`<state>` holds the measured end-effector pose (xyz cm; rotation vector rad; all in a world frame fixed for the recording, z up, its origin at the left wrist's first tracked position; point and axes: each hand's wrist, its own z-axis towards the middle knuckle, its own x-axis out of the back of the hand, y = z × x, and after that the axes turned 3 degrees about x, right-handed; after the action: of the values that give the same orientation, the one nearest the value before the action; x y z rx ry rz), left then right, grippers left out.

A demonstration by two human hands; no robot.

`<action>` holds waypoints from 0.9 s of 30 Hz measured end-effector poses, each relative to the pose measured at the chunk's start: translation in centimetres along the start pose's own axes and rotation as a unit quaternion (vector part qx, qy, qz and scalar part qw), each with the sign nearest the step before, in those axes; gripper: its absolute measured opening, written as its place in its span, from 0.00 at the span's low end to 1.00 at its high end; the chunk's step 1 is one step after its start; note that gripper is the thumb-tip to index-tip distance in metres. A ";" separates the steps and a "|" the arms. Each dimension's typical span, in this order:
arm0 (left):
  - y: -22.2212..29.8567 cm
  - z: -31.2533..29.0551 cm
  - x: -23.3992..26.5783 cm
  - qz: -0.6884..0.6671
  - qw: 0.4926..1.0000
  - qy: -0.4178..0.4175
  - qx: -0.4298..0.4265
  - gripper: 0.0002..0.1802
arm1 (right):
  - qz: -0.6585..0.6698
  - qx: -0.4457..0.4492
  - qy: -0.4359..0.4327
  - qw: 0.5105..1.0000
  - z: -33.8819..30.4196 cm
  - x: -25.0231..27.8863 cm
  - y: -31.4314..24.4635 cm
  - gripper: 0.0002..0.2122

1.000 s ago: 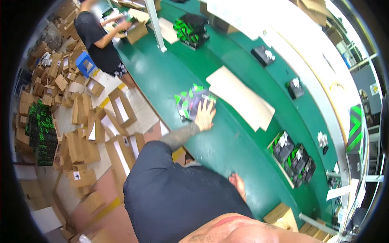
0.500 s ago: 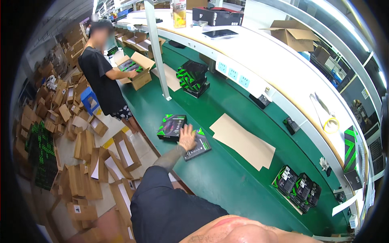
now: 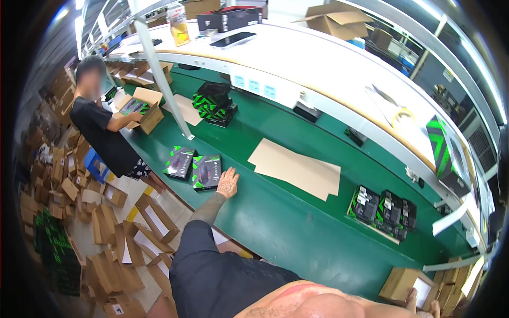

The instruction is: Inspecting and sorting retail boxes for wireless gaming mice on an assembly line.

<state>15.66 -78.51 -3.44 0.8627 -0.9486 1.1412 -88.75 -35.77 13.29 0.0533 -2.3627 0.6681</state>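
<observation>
Fingers stretched out, my left hand [image 3: 227, 183] lies at the right edge of a flat black-and-green printed box [image 3: 206, 172] on the green bench. A similar box [image 3: 180, 161] lies just left of it. At the lower right, part of my right hand [image 3: 411, 300] shows at the near edge of an open brown cardboard carton [image 3: 400, 285]. Its fingers grip the carton's wall, while the rest of that hand is cut off by the lower rim.
A flat cardboard sheet [image 3: 297, 168] lies mid-bench. Black-and-green boxes are stacked at the right [image 3: 383, 209] and beyond a white post [image 3: 163, 85]. At the left a person [image 3: 103, 130] handles a carton [image 3: 149, 117]. Many cartons [image 3: 114, 273] litter the floor. A raised white shelf [image 3: 318, 63] runs along the back.
My left hand has shifted from the top of the right-hand box to its right edge. The two boxes now lie side by side. The view has swung right, bringing the carton and my right hand in.
</observation>
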 end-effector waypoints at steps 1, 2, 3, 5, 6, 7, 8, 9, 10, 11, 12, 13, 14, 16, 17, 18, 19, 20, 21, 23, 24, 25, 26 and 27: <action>2.1 -0.1 2.1 -0.042 0.992 -0.116 -0.013 0.15 | -0.110 0.009 0.101 0.989 1.1 -1.3 1.2 0.13; 4.6 -1.0 3.4 -0.085 0.968 -0.234 -0.025 0.13 | -0.222 0.011 0.200 0.954 1.8 -2.5 2.1 0.14; 6.1 -4.4 5.7 -0.182 0.962 -0.149 -0.137 0.09 | -0.301 0.031 0.252 0.919 4.3 -10.3 1.6 0.16; 12.1 -10.1 9.8 -0.338 0.859 -0.371 -0.105 0.11 | -0.092 0.280 0.457 0.839 1.8 -13.0 4.0 0.13; 12.2 -15.9 9.3 -0.393 0.806 -0.437 -0.066 0.17 | -0.090 0.262 0.443 0.853 -0.5 -15.3 4.6 0.13; 14.4 -17.6 10.6 -0.328 0.741 -0.586 -0.018 0.19 | -0.084 0.231 0.435 0.866 -3.9 -15.9 8.1 0.13; 14.9 -18.8 10.9 -0.315 0.720 -0.618 -0.037 0.19 | -0.077 0.198 0.423 0.881 -7.6 -17.4 12.2 0.13; 15.6 -20.1 11.6 -0.298 0.709 -0.636 -0.062 0.19 | -0.067 0.159 0.411 0.895 -11.8 -19.1 16.5 0.13; 15.7 -21.7 12.3 -0.282 0.682 -0.668 -0.092 0.19 | -0.067 0.102 0.399 0.909 -18.5 -21.2 21.7 0.13; 15.5 -23.1 13.6 -0.262 0.670 -0.685 -0.113 0.19 | -0.052 0.063 0.383 0.920 -23.3 -24.1 25.6 0.13; 15.2 -24.3 15.1 -0.242 0.658 -0.701 -0.133 0.19 | -0.033 0.025 0.366 0.930 -28.2 -27.2 28.9 0.13; 15.2 -24.1 16.1 -0.220 0.646 -0.712 -0.164 0.19 | -0.008 -0.016 0.358 0.933 -32.9 -30.7 31.3 0.13; 15.2 -23.6 16.4 -0.203 0.640 -0.716 -0.192 0.19 | 0.020 -0.046 0.352 0.935 -36.3 -34.2 32.6 0.12; 15.1 -22.4 17.4 -0.173 0.631 -0.718 -0.239 0.19 | 0.077 -0.094 0.338 0.933 -41.7 -40.9 33.4 0.12; 15.4 -21.9 17.6 -0.162 0.629 -0.715 -0.259 0.19 | 0.105 -0.110 0.332 0.931 -43.4 -43.7 32.8 0.12; 15.6 -21.3 17.9 -0.153 0.629 -0.709 -0.279 0.19 | 0.133 -0.123 0.327 0.927 -44.7 -46.3 31.8 0.12; 16.0 -20.8 18.1 -0.146 0.630 -0.703 -0.297 0.19 | 0.160 -0.133 0.322 0.923 -45.5 -48.6 30.6 0.12; 16.4 -20.2 18.2 -0.140 0.632 -0.695 -0.314 0.19 | 0.188 -0.141 0.319 0.918 -46.1 -50.6 29.0 0.12; 17.4 -19.7 17.8 -0.138 0.630 -0.686 -0.335 0.19 | 0.214 -0.149 0.319 0.911 -46.5 -52.3 27.5 0.12; 18.9 -18.6 17.4 -0.130 0.623 -0.674 -0.375 0.19 | 0.266 -0.171 0.318 0.894 -47.8 -55.7 24.1 0.12; 18.8 -18.0 18.0 -0.120 0.616 -0.672 -0.392 0.19 | 0.294 -0.187 0.311 0.884 -49.4 -58.1 22.1 0.12; 18.8 -17.3 18.5 -0.110 0.608 -0.671 -0.410 0.19 | 0.323 -0.205 0.306 0.872 -51.0 -60.4 20.0 0.12; 18.0 -16.3 19.7 -0.095 0.596 -0.673 -0.427 0.20 | 0.353 -0.226 0.297 0.858 -53.3 -63.0 17.1 0.12; 16.9 -14.9 21.3 -0.077 0.584 -0.676 -0.443 0.20 | 0.386 -0.249 0.286 0.841 -56.0 -65.8 13.6 0.12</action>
<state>4.64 -54.15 12.34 0.8057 -2.3273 -0.5276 -7.25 -6.09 2.40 -1.2101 -1.8244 0.3108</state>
